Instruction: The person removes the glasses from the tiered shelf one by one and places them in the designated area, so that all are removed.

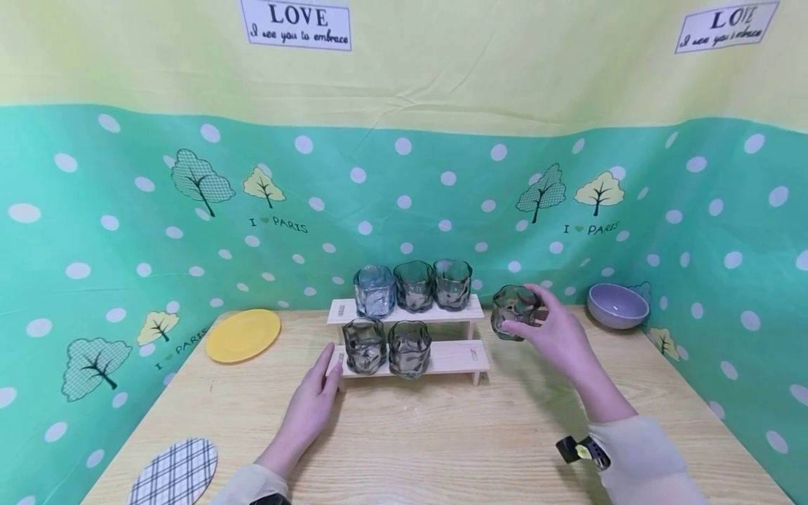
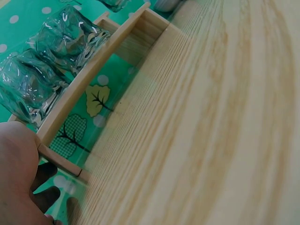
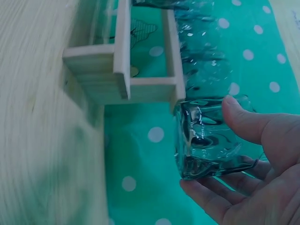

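Observation:
My right hand (image 1: 558,337) grips a grey glass tumbler (image 1: 513,312) in the air, just right of a two-tier wooden rack (image 1: 459,358). In the right wrist view, thumb and fingers wrap the sides of that tumbler (image 3: 211,138). The left hand (image 1: 311,396) rests at the left end of the lower tier, touching the wood. On the upper tier stand a bluish tumbler (image 1: 374,291) and two grey ones, a middle tumbler (image 1: 414,286) and a right tumbler (image 1: 452,284). The lower tier bears two grey tumblers, one at the left (image 1: 365,346) and one beside it (image 1: 409,348).
A yellow plate (image 1: 243,336) lies at the back left of the wooden table (image 1: 410,442). Nearer the front left is a round checked mat (image 1: 175,473). At the back right stands a purple bowl (image 1: 618,306). Green dotted cloth (image 1: 404,175) walls in the table.

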Available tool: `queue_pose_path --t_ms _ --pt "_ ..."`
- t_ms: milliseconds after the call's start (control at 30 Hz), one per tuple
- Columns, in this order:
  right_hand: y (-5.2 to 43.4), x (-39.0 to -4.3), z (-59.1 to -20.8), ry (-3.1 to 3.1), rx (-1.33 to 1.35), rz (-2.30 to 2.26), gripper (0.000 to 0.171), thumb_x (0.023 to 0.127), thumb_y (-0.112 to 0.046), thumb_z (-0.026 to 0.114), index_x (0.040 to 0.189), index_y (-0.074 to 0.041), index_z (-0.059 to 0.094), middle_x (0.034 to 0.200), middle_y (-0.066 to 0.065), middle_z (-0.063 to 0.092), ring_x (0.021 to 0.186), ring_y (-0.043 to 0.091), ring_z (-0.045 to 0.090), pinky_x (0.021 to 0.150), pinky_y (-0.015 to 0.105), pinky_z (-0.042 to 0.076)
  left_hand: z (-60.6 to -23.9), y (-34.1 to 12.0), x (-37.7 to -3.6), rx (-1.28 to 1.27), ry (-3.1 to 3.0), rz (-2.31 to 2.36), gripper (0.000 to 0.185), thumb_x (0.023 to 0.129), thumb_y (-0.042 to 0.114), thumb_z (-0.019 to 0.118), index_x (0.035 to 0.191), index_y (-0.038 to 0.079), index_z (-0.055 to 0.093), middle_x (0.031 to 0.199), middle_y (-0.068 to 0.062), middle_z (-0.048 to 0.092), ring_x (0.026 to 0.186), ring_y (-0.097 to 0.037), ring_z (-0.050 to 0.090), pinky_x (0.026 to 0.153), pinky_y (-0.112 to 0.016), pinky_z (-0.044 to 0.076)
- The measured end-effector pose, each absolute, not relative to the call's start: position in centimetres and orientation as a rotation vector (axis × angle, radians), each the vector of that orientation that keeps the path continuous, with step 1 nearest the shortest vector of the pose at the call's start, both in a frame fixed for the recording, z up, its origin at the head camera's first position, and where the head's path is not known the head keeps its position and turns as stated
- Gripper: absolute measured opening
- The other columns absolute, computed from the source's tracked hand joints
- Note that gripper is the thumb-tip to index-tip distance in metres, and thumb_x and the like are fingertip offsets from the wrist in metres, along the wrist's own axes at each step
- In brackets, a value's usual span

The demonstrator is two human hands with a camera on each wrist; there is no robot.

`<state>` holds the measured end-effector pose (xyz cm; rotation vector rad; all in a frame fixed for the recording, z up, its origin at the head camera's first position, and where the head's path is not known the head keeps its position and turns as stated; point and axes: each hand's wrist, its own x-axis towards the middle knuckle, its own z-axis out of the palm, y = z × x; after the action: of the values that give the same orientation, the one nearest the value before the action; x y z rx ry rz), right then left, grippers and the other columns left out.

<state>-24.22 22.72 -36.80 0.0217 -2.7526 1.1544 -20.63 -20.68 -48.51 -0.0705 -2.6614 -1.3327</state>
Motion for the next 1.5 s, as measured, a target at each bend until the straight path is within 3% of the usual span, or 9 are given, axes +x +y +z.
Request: queue_pose_path --t_ms 333,600,867,1500 --pt "23.8 -26.3 -38.6 -2.716 -0.037 1.144 0.108 0.093 -0.046 0.090 0.176 -0.014 0.028 0.179 0.029 0.019 0.147 0.064 0.040 0.115 0.078 0.039 -48.6 -20.8 -20.6 -0.069 -2.654 -1.347 0.063 0.121 0.036 0.047 0.175 0.010 0.030 0.171 -0.027 0.040 0.158 -0.046 0.037 0.129 -0.062 0.029" --pt "24.7 -27.7 -40.6 -2.710 -0.092 1.174 0.107 0.095 -0.040 0.090 0.175 -0.009 0.026 0.172 0.034 0.033 0.141 0.062 0.048 0.114 0.076 0.042 -48.8 -20.7 -20.8 -0.076 -2.650 -1.345 0.063 0.121 0.035 0.048 0.175 0.009 0.031 0.170 -0.028 0.041 0.157 -0.047 0.039 0.128 -0.062 0.030" --pt "25.0 -28.7 -42.2 -2.734 -0.100 1.210 0.107 0.096 -0.039 0.089 0.176 -0.009 0.023 0.171 0.035 0.032 0.147 0.062 0.042 0.119 0.077 0.035 -48.9 -20.7 -20.7 -0.073 -2.642 -1.331 0.062 0.121 0.035 0.048 0.174 0.009 0.032 0.164 -0.032 0.047 0.153 -0.049 0.044 0.126 -0.064 0.034" --pt "25.0 -29.4 -43.9 -2.749 -0.107 1.241 0.106 0.095 -0.039 0.089 0.174 -0.006 0.026 0.166 0.037 0.039 0.146 0.061 0.043 0.118 0.076 0.037 -48.7 -20.6 -20.4 -0.055 -2.641 -1.333 0.063 0.121 0.038 0.047 0.175 0.010 0.031 0.155 -0.032 0.056 0.150 -0.050 0.047 0.125 -0.066 0.036"
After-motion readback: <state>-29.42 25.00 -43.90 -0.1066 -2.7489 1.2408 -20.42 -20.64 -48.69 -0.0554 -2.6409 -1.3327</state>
